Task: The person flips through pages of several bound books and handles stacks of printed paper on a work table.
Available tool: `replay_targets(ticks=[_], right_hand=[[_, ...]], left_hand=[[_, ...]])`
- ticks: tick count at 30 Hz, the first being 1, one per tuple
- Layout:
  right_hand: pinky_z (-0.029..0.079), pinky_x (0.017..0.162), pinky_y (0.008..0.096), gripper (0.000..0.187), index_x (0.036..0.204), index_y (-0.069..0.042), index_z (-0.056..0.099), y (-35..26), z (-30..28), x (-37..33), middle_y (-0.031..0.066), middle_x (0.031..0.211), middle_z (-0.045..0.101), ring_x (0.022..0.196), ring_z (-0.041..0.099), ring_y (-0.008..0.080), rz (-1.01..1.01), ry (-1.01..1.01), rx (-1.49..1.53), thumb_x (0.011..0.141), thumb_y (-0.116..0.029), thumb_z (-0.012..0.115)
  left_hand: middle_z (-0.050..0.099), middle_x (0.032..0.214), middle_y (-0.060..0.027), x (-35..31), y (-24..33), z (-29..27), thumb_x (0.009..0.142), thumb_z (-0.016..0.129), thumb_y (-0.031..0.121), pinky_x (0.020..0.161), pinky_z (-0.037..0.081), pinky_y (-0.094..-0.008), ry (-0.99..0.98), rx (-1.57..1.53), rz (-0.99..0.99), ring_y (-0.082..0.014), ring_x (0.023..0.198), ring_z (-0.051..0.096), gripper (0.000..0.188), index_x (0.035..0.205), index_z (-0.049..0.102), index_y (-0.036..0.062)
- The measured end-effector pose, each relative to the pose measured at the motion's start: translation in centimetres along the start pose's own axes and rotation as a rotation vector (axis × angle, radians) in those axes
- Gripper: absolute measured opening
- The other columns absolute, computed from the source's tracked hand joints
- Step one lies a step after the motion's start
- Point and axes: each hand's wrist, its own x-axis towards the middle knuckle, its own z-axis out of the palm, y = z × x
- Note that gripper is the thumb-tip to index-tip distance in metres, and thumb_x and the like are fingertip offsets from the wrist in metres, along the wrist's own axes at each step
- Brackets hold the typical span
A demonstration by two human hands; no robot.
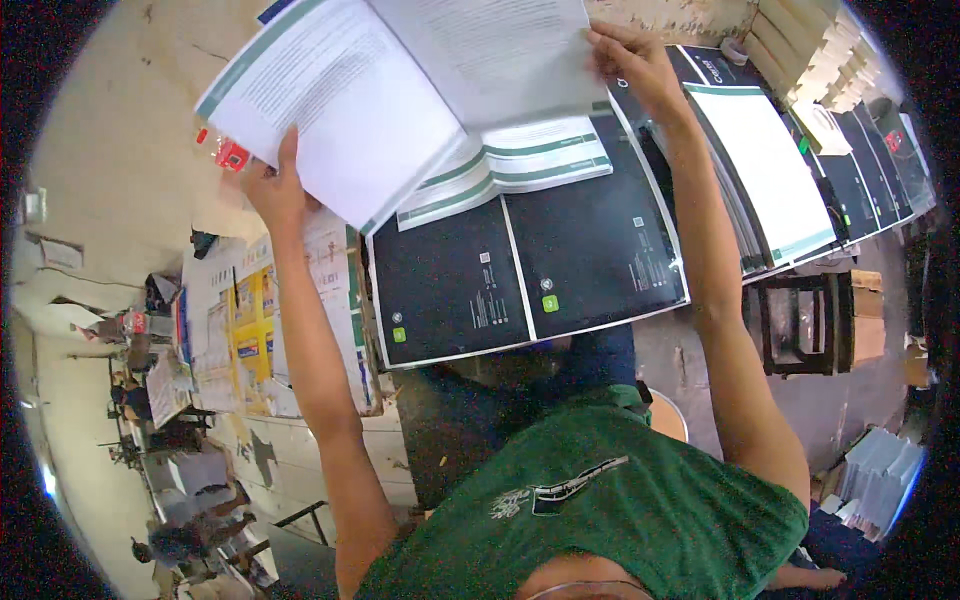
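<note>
Printed white sheets with green bands are spread open in the air in front of me, like an unbound booklet. My left hand grips their left part, thumb on the page and fingers behind. The right-hand sheet is pinched at its outer edge by my right hand. Below them, more green-banded pages lie fanned out on large black printed cover sheets. Beside my right forearm rests a thick stack of printed sheets, its top sheet mostly white.
The black sheets cover the table and bend over its near edge. A red and clear plastic item is near my left hand. Left stands a surface with yellow printed sheets. A dark stool and grey stacked bundles are to the right.
</note>
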Motion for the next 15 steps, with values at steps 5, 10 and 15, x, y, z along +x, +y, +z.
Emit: replay_targets(ticks=[5, 10, 15], right_hand=[[0.054, 0.078, 0.0299, 0.044, 0.126, -0.003, 0.058, 7.9, 0.7, 3.1, 0.0095, 0.107, 0.069, 0.096, 0.067, 0.0206, -0.076, -0.068, 0.442, 0.094, -0.033, 0.058], [0.049, 0.064, 0.0228, 0.051, 0.132, -0.008, 0.055, 15.9, 3.2, 4.6, 0.0018, 0.085, 0.061, 0.076, 0.057, 0.0085, 0.161, -0.106, 0.252, 0.084, -0.012, 0.071], [0.053, 0.079, 0.0338, 0.043, 0.119, -0.004, 0.065, 23.3, 3.3, 4.9, 0.0182, 0.1, 0.07, 0.087, 0.068, 0.0229, 0.262, 0.105, -0.143, 0.079, -0.016, 0.071]], left_hand=[[0.066, 0.116, -0.0189, -1.1, -5.9, 2.9, 0.084, 0.073, 0.023, 0.093, 0.045, -0.0358, -0.083, 0.024, 0.045, -0.0236, 0.104, 0.062, 0.037, 0.105, 0.068, -0.0078], [0.059, 0.124, -0.0225, -3.9, -15.8, 3.4, 0.082, 0.07, 0.016, 0.103, 0.039, -0.0427, -0.41, 0.548, 0.448, -0.0351, 0.117, 0.055, 0.049, 0.122, 0.057, -0.0076], [0.058, 0.126, -0.023, -7.0, -14.9, 6.4, 0.088, 0.063, 0.017, 0.105, 0.037, -0.0419, -0.321, 0.44, 0.196, -0.0369, 0.121, 0.052, 0.048, 0.129, 0.052, -0.006]])
